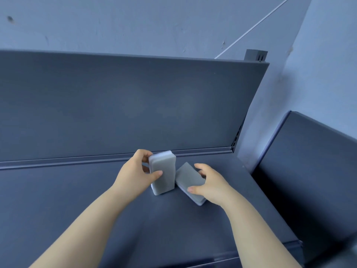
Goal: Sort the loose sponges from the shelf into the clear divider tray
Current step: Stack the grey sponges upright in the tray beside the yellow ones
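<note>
Two grey sponges with white undersides sit on the dark shelf (pixel 77 200). The left sponge (pixel 163 174) stands nearly upright on its short end; my left hand (pixel 136 173) grips it, thumb on the front face and fingers curled round the back top edge. The right sponge (pixel 188 180) lies tilted beside it, their lower corners close together. My right hand (pixel 210 185) holds it, thumb at its near edge and fingers over its far edge. No clear divider tray shows in the head view.
The shelf's dark back panel (pixel 125 105) rises right behind the sponges, with a ridge along its base. A second dark shelf unit (pixel 309 171) stands at the right, past the shelf's right edge. A pale wall (pixel 135 22) lies behind.
</note>
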The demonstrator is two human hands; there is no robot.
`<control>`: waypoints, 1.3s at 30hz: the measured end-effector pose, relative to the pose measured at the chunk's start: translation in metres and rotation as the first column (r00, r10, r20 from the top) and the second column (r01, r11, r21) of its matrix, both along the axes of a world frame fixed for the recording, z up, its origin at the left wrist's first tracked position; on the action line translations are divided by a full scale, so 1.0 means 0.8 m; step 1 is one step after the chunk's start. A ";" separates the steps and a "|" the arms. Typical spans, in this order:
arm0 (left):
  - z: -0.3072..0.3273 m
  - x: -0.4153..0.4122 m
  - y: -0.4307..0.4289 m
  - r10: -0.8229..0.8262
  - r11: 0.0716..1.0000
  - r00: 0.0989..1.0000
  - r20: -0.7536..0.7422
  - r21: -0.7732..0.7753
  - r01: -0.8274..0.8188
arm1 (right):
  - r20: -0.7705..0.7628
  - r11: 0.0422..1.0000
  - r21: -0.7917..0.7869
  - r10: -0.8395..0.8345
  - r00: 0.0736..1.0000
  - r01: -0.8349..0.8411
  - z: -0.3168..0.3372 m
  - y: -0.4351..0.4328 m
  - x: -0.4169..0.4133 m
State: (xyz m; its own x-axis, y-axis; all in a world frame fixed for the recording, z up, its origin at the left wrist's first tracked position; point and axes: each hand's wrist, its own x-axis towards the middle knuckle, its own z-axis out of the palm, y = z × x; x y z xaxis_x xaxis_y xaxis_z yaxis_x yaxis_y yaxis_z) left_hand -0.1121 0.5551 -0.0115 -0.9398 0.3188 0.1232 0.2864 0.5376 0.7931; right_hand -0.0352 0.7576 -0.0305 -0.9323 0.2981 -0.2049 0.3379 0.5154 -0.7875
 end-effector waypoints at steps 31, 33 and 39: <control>0.032 0.069 -0.169 0.217 0.976 0.949 -0.228 0.034 -0.215 | -0.398 0.977 0.071 0.211 0.893 -0.200 0.034 -0.153 0.010; 0.034 0.079 -0.217 0.282 0.959 0.930 -0.235 0.060 -0.275 | -0.430 0.980 0.026 0.189 0.883 -0.197 0.047 -0.194 0.019; 0.042 0.143 -0.389 0.337 0.941 0.909 -0.247 0.105 -0.321 | -0.521 0.964 0.089 0.259 0.813 -0.250 0.068 -0.365 0.057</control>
State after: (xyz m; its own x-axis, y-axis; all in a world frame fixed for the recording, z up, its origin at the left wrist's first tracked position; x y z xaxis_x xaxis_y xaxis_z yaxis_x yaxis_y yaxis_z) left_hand 0.0023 0.2441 0.0218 -0.9231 -0.0188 0.3841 0.3000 0.5896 0.7499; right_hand 0.0103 0.4653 0.0237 -0.9406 0.0338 0.3378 -0.2675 0.5389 -0.7988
